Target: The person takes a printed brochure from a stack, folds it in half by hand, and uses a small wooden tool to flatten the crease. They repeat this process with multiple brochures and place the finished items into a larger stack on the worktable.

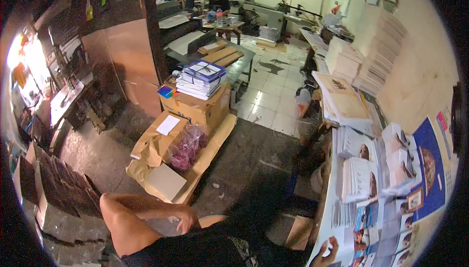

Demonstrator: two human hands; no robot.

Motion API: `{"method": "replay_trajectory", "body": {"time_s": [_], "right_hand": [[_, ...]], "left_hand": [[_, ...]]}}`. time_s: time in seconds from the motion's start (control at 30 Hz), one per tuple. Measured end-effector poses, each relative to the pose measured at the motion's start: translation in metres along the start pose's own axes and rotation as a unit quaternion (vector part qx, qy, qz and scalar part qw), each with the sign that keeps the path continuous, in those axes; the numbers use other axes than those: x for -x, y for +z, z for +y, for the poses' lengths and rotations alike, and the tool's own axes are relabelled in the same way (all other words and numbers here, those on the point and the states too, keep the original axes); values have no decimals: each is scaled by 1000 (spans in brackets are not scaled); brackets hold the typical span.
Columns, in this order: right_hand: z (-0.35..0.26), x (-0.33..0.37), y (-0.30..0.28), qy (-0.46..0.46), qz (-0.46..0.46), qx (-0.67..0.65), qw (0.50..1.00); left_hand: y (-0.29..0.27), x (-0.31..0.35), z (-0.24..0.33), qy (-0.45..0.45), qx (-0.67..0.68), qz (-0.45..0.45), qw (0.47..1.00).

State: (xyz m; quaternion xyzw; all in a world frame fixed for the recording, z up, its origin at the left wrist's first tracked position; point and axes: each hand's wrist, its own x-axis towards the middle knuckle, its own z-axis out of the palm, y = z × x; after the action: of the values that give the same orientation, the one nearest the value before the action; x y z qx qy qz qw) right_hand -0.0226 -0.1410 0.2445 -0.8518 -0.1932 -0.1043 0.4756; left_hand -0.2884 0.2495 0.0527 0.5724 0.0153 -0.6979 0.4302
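My left hand (pixel 186 219) hangs bent at the wrist in front of my dark shirt, fingers loose and apart, with nothing visible in it. A round tan surface (pixel 213 220) shows just beside it; I cannot tell what it is. At the lower right, my right hand (pixel 326 253) is by the edge of a long table (pixel 320 235), its fingers slightly curled and apart, holding nothing I can see. Nearest to it on that table are printed colour sheets (pixel 361 235) and stacks of white printed booklets (pixel 359 181).
Ahead stand cardboard boxes (pixel 198 108) topped by tied books (pixel 200 78), with a clear bag of purplish material (pixel 185 149) beside them. Dark stacked boards (pixel 61 179) line the left. Far back, a person (pixel 218 0) is near machinery (pixel 273 20). Paper piles (pixel 342 56) fill the right side.
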Motion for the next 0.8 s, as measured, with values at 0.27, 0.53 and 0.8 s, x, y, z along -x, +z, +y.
{"method": "replay_trajectory", "body": {"time_s": [0.27,0.53,0.8], "right_hand": [[85,-46,40,-24,64,111,991],[121,-41,46,86,130,98,983],[153,-41,43,95,120,83,985]], "left_hand": [[-4,33,2,34,-15,-31,999],[-8,50,-9,51,-18,-43,998],[-4,57,2,47,-24,-59,997]]}}
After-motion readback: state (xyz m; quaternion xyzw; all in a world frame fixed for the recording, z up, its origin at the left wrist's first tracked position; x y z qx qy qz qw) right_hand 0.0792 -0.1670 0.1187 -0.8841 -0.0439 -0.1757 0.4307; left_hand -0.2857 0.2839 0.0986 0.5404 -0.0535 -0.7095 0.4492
